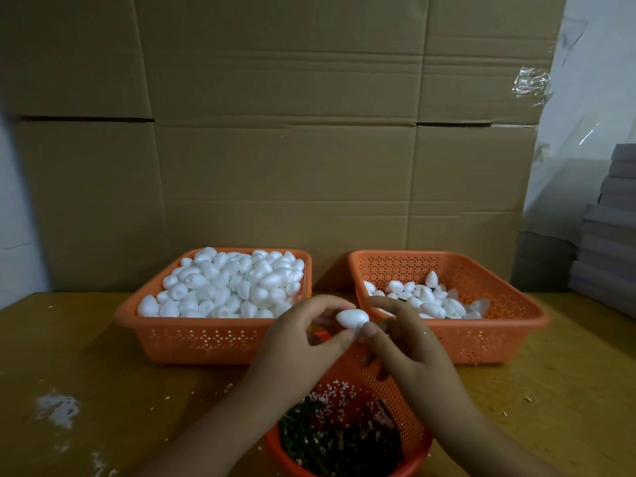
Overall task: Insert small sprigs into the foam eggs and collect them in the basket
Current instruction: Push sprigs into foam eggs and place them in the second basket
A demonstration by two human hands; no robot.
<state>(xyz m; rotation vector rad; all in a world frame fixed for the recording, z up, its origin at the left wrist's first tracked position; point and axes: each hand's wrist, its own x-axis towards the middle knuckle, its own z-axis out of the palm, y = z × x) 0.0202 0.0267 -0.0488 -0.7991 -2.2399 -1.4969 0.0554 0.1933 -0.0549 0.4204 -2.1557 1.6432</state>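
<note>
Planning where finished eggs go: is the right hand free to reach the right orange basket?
Probably yes: the right hand hovers beside the right orange basket, nothing between, though it pinches a white foam egg with the left hand.

- Dim, warm indoor light; the cardboard wall (275, 132) looks muddy brown.
- White foam eggs (227, 287) are the brightest spots, nearly washed out.
- Glare glints on the plastic sheet (531, 85) at upper right.
- Wide-angle bending at the edges; slight overall softness.
</note>
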